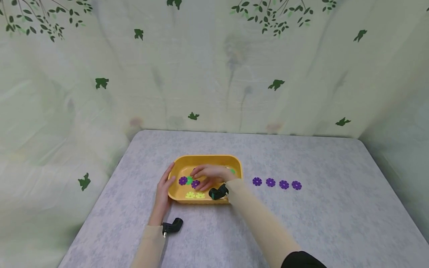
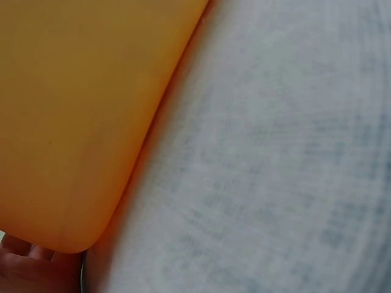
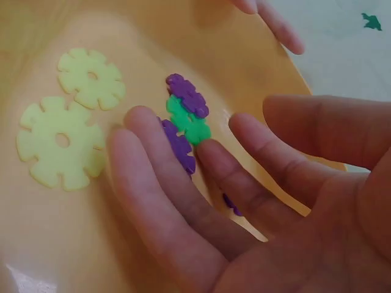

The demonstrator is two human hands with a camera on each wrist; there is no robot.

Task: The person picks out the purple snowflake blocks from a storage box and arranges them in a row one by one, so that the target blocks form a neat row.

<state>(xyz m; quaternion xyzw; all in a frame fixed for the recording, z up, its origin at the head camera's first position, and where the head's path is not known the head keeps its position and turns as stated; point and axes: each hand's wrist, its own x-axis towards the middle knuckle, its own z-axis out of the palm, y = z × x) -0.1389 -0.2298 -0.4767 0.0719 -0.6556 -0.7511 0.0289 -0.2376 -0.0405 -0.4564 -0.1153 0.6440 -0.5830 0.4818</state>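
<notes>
A yellow tray point(image 1: 205, 159) holds flat, notched, flower-shaped plastic discs. My left hand point(image 1: 163, 191) holds its left side, thumb over the rim and fingers along the outer wall. Inside, my right hand point(image 1: 212, 175) hovers with spread, slightly bent fingers and nothing between them. Close to those fingertips, a green disc point(image 3: 188, 121) lies between a purple disc point(image 3: 187, 96) and another purple disc point(image 3: 177, 148). Two yellow discs point(image 3: 61, 141) lie near the tray's front side. Another green disc point(image 1: 232, 171) shows at the right, partly hidden by my right hand.
To the right of the tray, several purple discs point(image 1: 270, 182) lie in a spaced row on the grey-mottled table point(image 1: 321, 219). A pale curtain point(image 1: 207, 74) with leaf prints hangs behind the table's far edge.
</notes>
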